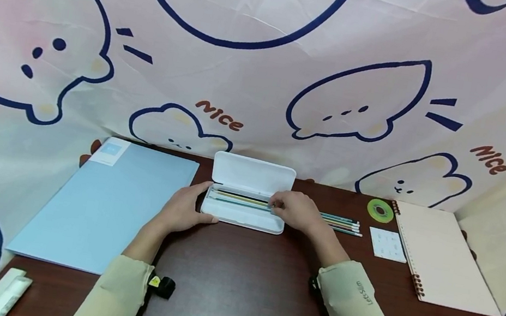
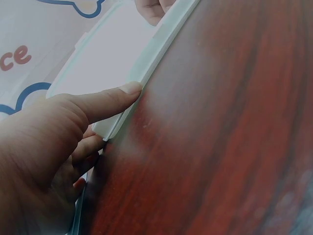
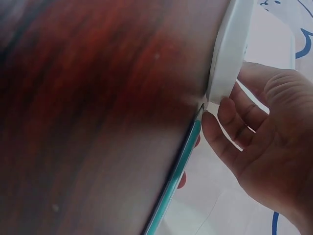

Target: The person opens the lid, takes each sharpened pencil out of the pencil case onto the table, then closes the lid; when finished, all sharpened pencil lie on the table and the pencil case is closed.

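A white pencil case [image 1: 243,218] lies with its lid [image 1: 254,174] raised, holding several pencils [image 1: 242,197] lengthwise. My left hand [image 1: 184,207] grips its left end; in the left wrist view the thumb [image 2: 115,100] lies along the front edge and the fingers curl around the end. At the other end, my right hand [image 1: 297,209] reaches in with thumb and forefinger together, pinching a green pencil [image 1: 243,204]. In the right wrist view those tips are hidden by the case wall, while other fingertips hang just outside, near a teal pencil's [image 3: 178,169] sharpened point.
More pencils [image 1: 344,225] lie on the table right of the case. A blue folder [image 1: 106,206] lies to the left, with white items [image 1: 4,291] at the front left. A green tape roll [image 1: 380,211], small white card [image 1: 387,244] and spiral notebook [image 1: 447,261] lie to the right.
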`<state>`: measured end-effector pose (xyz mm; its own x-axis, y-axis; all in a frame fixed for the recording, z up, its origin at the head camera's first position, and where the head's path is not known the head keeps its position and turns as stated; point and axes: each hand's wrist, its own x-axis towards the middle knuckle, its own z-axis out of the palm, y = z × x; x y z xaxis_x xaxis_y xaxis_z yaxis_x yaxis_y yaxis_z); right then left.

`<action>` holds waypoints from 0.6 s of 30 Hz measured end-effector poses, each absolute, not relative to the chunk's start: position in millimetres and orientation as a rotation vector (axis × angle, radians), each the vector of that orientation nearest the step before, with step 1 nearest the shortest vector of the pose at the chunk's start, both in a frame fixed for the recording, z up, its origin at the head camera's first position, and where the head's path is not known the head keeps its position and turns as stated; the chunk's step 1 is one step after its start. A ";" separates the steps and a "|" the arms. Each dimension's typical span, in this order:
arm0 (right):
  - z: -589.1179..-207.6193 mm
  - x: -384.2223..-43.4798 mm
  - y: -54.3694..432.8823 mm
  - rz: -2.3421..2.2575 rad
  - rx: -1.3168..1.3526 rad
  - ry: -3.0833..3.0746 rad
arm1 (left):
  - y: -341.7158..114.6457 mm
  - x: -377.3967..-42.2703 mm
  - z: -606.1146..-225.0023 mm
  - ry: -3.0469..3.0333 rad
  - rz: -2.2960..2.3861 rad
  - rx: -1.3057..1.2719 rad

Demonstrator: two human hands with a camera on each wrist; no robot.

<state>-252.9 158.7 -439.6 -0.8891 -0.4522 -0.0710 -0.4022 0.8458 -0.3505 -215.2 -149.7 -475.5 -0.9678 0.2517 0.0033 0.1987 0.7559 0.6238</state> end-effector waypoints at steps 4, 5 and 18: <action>-439.3 -252.4 157.4 -0.452 -0.669 2.871 | -149.9 -216.1 -476.9 2.870 1.008 0.381; -438.4 -252.2 156.8 -0.436 -0.671 2.871 | -149.9 -216.1 -477.0 2.868 1.012 0.381; -434.3 -253.6 152.7 -0.206 -0.714 2.908 | -148.9 -214.8 -476.0 2.859 1.029 0.386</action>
